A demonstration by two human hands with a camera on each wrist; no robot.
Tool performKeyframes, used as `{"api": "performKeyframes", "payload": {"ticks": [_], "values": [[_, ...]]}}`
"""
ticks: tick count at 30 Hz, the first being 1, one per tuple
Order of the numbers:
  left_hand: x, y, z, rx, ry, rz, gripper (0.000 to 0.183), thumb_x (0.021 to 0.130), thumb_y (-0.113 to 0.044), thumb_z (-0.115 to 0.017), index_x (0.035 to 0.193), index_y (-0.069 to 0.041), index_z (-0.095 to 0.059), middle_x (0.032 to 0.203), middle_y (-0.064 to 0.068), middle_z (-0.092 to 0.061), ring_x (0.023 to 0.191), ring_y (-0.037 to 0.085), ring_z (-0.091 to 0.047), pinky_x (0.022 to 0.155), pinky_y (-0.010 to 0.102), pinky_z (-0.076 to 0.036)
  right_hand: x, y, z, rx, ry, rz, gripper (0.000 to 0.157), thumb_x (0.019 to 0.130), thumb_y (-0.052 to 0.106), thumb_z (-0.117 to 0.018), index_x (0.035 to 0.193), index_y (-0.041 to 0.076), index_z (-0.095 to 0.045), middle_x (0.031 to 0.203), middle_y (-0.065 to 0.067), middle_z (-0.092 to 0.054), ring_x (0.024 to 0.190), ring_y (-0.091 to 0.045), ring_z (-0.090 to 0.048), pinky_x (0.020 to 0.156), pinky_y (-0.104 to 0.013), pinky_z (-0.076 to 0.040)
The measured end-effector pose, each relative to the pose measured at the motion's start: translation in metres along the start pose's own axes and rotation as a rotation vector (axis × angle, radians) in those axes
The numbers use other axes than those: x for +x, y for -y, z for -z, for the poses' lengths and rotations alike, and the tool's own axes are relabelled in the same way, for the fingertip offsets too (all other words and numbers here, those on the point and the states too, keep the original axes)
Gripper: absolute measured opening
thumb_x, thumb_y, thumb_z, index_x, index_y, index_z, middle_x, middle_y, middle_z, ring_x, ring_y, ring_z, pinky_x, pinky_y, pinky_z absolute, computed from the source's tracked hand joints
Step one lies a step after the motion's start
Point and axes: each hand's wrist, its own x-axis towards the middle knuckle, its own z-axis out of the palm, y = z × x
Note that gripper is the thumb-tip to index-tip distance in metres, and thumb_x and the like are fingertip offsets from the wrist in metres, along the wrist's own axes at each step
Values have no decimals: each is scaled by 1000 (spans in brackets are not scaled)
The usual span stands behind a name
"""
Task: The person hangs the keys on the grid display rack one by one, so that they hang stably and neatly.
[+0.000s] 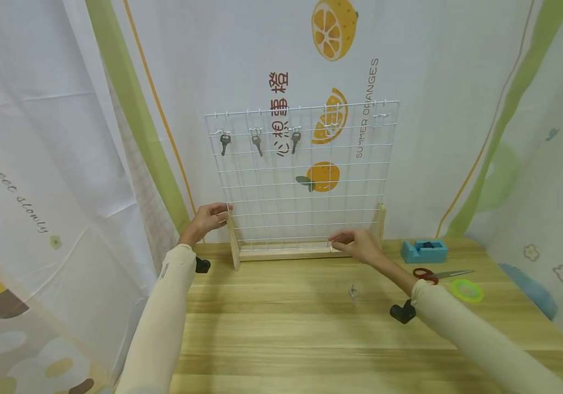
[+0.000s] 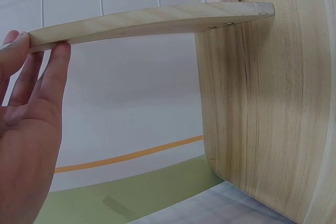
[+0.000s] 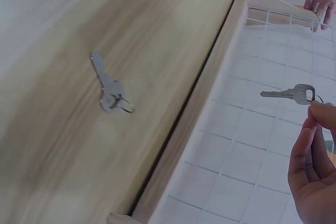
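In the head view, a white wire grid stands in a wooden frame. Three keys hang near its top: a left key, a middle key and a right key. My left hand pinches the frame's left side post between thumb and fingers. Before the grid's lower right part, my right hand pinches the small ring of a silver key, whose blade points away from the fingers. Another key with a ring lies on the tabletop.
White hooks sit at the grid's upper right. A blue tape dispenser, red-handled scissors and a yellow-green round thing are on the table at right. Behind the grid hangs a printed curtain.
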Motion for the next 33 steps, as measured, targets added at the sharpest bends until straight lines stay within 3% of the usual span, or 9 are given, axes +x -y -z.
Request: {"api": "performKeyframes", "payload": {"ticks": [11, 22, 33], "values": [[0, 1, 2, 4, 9, -3, 43, 109, 0, -50, 150, 10, -46, 158, 27, -42, 145, 41, -42, 119, 48, -41, 12, 13, 20, 21, -44, 20, 16, 93, 7, -79, 108, 1, -79, 95, -12, -79, 83, -25, -76, 63, -18, -57], [0, 0, 3, 8, 3, 11, 42, 109, -1, -50, 150, 7, -47, 159, 25, -42, 145, 40, -43, 118, 47, -43, 24, 28, 38, -9, -59, -26, 18, 95, 12, -79, 111, 5, -79, 100, -10, -80, 88, -26, -76, 70, -24, -59], [4, 4, 1, 18, 7, -6, 42, 109, 0, -50, 150, 9, -47, 158, 26, -42, 145, 41, -43, 117, 48, -42, 40, 42, 58, -32, -111, 1, 19, 93, 13, -81, 111, 5, -80, 98, -8, -80, 86, -25, -76, 60, -19, -51]]}}
